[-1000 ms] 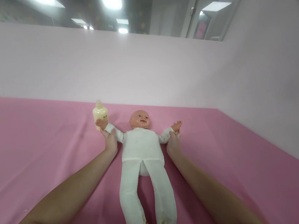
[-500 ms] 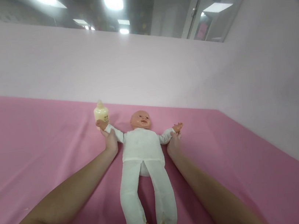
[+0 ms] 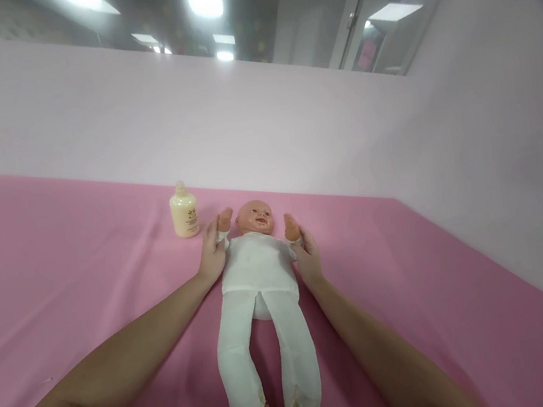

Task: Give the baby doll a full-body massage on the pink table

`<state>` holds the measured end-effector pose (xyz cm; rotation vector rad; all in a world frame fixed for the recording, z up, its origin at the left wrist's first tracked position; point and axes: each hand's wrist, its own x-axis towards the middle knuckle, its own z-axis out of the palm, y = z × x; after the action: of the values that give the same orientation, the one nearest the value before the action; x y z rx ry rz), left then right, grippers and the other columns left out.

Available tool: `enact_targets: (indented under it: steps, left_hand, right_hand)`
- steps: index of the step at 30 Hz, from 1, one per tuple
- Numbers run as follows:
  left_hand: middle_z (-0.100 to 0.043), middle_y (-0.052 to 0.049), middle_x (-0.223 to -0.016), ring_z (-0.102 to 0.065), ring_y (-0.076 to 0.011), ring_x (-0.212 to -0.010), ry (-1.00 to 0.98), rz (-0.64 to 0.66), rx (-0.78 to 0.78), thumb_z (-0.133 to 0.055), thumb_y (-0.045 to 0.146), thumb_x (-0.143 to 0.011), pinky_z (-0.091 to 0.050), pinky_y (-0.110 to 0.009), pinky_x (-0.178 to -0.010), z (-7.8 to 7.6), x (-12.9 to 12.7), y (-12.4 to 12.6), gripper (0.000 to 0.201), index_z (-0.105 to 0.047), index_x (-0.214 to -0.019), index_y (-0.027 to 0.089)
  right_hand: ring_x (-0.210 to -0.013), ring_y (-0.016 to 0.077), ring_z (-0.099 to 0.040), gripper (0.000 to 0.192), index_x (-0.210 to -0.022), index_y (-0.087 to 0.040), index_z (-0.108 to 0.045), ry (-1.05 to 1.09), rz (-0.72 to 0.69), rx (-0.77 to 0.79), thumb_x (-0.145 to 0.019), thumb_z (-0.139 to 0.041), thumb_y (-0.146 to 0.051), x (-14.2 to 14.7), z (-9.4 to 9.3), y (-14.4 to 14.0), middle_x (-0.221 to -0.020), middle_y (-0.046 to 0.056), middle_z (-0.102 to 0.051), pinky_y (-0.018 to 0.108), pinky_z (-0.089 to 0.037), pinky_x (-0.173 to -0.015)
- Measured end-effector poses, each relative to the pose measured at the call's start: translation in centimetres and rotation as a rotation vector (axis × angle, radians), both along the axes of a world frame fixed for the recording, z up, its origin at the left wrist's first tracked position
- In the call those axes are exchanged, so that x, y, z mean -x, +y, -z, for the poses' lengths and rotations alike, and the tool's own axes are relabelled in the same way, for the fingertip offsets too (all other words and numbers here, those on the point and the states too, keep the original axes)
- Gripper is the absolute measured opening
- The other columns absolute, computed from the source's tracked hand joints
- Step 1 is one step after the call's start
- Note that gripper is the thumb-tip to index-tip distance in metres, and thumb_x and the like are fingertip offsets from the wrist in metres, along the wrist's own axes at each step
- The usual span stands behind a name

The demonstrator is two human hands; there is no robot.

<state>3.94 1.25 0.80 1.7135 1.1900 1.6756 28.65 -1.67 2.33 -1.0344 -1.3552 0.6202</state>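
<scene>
A baby doll with a white cloth body and a hard head and hands lies on its back on the pink sheet. My left hand is closed round the doll's forearm at the left of the picture. Round the opposite forearm my right hand is closed in the same way. Both doll arms are bent, with their hands raised beside the head. The doll's feet run out of the picture at the bottom.
A pale yellow bottle with dark print stands upright just left of my left hand. A white wall rises behind the sheet, and a dark reflective pane with bright lights tops it. Another wall borders the right side.
Both my hands have moved inward, bringing the doll's arms from stretched out sideways to bent up near its head. The bottle, partly covered before, now shows whole.
</scene>
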Motion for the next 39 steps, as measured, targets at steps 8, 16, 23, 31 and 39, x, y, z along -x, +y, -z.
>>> enact_targets:
  steps: [8, 16, 23, 31, 39]
  left_hand:
    - [-0.063, -0.007, -0.124, -0.052, -0.0231, -0.119, 0.330, 0.082, -0.106, -0.038, 0.000, -0.075, -0.036, -0.049, -0.111, 0.9, -0.4, 0.7, 0.066, -0.063, -0.130, 0.027]
    - [-0.062, -0.006, -0.125, -0.051, -0.0223, -0.119, 0.389, 0.061, -0.117, -0.036, -0.002, -0.075, -0.037, -0.047, -0.110, 1.2, -0.4, 0.9, 0.069, -0.062, -0.131, 0.029]
    - [-0.060, -0.005, -0.127, -0.049, -0.0221, -0.119, 0.418, 0.045, -0.115, -0.036, -0.004, -0.075, -0.037, -0.046, -0.109, 1.6, -0.3, 1.0, 0.070, -0.061, -0.132, 0.029]
    - [-0.059, -0.006, -0.127, -0.049, -0.0227, -0.121, 0.432, 0.071, -0.125, -0.035, -0.003, -0.077, -0.036, -0.047, -0.110, 1.5, -0.2, 0.8, 0.070, -0.061, -0.133, 0.030]
    - [-0.049, -0.010, -0.143, -0.041, -0.0249, -0.135, 0.119, 0.062, -0.079, -0.046, 0.010, -0.085, -0.027, -0.049, -0.118, 0.2, -0.2, -0.1, 0.064, -0.038, -0.147, 0.023]
  right_hand:
    - [-0.118, 0.0197, -0.057, 0.050, -0.109, -0.025, -0.070, -0.369, -0.051, -0.135, -0.071, -0.041, -0.008, 0.4, -0.4, -0.3, -0.120, 0.003, -0.067, 0.044, -0.040, -0.110]
    - [-0.117, 0.0195, -0.056, 0.051, -0.109, -0.025, -0.070, -0.431, -0.041, -0.161, -0.072, -0.040, -0.007, 0.2, -0.1, 0.1, -0.119, 0.003, -0.068, 0.044, -0.040, -0.109]
    - [-0.117, 0.0194, -0.057, 0.052, -0.109, -0.024, -0.070, -0.444, -0.052, -0.161, -0.071, -0.040, -0.006, 0.3, -0.2, 0.1, -0.119, 0.004, -0.068, 0.044, -0.039, -0.109]
    - [-0.118, 0.0199, -0.055, 0.055, -0.108, -0.024, -0.070, -0.454, -0.080, -0.146, -0.067, -0.039, -0.005, 0.2, -0.2, 0.2, -0.120, 0.003, -0.067, 0.043, -0.038, -0.110]
    - [-0.120, 0.0212, -0.053, 0.053, -0.128, -0.024, -0.054, -0.134, -0.053, -0.022, -0.077, -0.048, -0.015, 0.1, 0.0, -0.2, -0.131, 0.006, -0.058, 0.042, -0.041, -0.107]
